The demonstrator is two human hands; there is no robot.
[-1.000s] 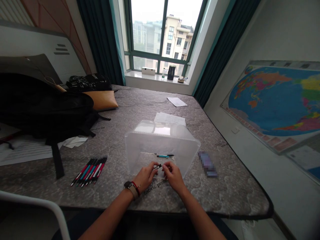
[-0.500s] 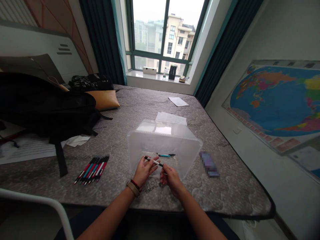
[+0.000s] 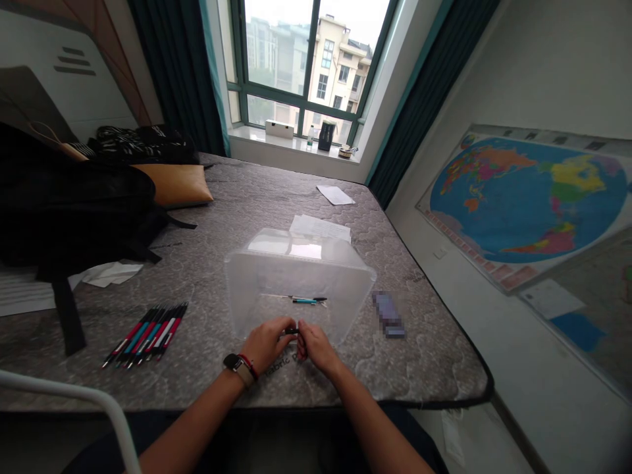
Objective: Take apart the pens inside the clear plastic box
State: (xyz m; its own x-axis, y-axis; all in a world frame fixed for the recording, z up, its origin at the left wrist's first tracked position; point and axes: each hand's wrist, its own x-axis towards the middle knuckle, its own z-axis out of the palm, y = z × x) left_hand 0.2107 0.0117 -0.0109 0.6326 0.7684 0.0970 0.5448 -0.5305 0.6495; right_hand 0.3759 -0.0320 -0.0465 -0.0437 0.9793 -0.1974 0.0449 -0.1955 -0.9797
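Both my hands meet just in front of a clear plastic bin, which lies on its side with its mouth toward me. My left hand, with a watch and a red band at the wrist, is closed on one end of a dark pen. Fingers of my right hand are closed around its other end, hiding much of it. Inside the bin lie a blue pen and some thin small parts. Off to the left, several red, blue and black pens lie side by side in a row.
A quilted mattress forms the work surface. A blurred purple phone-like item lies right of the bin. Papers lie behind it. A black backpack and tan pouch fill the far left; a white rail curves nearby.
My hands have come together on the pen; my left fingers, spread before, are now curled around its end. The view has turned slightly right, so everything appears shifted left.
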